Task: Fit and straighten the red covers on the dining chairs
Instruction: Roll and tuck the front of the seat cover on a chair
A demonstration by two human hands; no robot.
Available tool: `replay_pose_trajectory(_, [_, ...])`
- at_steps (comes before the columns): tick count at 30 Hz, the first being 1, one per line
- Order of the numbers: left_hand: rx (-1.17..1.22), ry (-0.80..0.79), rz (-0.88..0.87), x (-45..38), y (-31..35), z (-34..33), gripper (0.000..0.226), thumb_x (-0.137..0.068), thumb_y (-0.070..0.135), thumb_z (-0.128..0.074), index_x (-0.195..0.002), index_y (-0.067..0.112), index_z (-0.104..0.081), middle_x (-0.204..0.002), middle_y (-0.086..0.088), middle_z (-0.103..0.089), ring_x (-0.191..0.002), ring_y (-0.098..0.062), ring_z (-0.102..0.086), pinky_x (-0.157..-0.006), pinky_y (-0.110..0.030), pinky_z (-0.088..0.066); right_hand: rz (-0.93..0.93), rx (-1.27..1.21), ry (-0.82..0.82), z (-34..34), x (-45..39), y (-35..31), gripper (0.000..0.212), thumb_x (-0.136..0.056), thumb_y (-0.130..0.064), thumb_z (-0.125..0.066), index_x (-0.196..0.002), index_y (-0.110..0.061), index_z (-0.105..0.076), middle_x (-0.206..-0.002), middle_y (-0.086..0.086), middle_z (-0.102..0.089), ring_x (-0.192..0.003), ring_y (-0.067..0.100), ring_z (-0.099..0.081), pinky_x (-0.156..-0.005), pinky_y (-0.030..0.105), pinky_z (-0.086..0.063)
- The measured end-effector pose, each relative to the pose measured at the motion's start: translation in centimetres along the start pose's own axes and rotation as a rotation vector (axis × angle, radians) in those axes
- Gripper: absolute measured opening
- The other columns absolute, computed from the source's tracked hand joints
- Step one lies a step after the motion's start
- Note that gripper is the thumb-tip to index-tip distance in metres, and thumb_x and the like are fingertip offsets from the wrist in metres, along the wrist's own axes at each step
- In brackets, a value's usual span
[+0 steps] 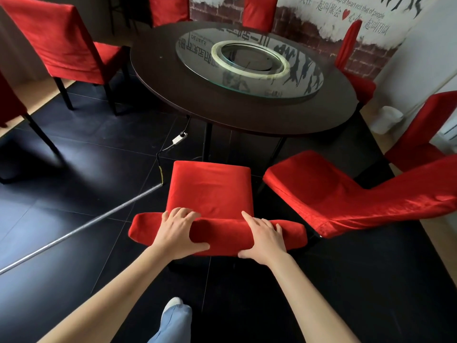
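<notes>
Red cover point(212, 191) bunches if you tug unevenly: left hand point(176, 233) and right hand point(265, 240) both clamp the chair's top edge point(217, 233), frame centre.

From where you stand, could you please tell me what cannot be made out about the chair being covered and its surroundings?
- Head view: the near chair's legs, hidden beneath its red fabric cover and both hands' grip (left hand, right hand).
- Fingertips of both hands, curled over the backrest.
- Red covered chair at the far left, cut off by the frame edge.
- White wall lettering, too small.
</notes>
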State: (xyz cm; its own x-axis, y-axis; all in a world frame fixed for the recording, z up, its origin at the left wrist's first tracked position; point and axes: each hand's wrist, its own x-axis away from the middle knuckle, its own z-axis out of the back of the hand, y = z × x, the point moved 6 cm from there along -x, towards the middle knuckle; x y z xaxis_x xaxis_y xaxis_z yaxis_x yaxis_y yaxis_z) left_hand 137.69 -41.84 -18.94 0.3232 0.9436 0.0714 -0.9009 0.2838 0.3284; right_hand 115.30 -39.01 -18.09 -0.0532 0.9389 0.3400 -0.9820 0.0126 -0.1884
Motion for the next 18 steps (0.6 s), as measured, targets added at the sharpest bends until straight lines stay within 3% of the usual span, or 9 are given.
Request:
replay_pose_trajectory(9, [0.084, 0.191, 0.117, 2.5, -1.1, 4.6, 0.084, -0.065, 0.071, -0.066, -0.137, 0.032, -0.046, -0.136, 0.005, -0.05, -0.131, -0.022, -0.038, -0.111, -0.054, -0.02, 0.0, -0.093, 0.12, 3.1, 1.9, 0.5, 0.106, -0.07, -0.06, -0.072, -0.152, -0.039, -0.007, -0.152, -0.002, -0.037, -0.141, 0.021, -0.029, -0.113, 0.05, -0.025])
replay_pose_trajectory(18, [0.043, 0.281, 0.295, 7.4, -5.7, 7.1, 0.081, -0.063, 0.073, -0.065, -0.132, 0.034, -0.049, -0.131, 0.006, -0.054, -0.129, -0.023, -0.042, -0.11, -0.057, -0.022, 0.197, -0.104, 0.125, 3.4, 0.9, -6.8, 0.102, -0.072, -0.06, -0.071, -0.151, -0.041, -0.009, -0.153, -0.005, -0.033, -0.141, 0.019, -0.028, -0.114, 0.053, -0.023])
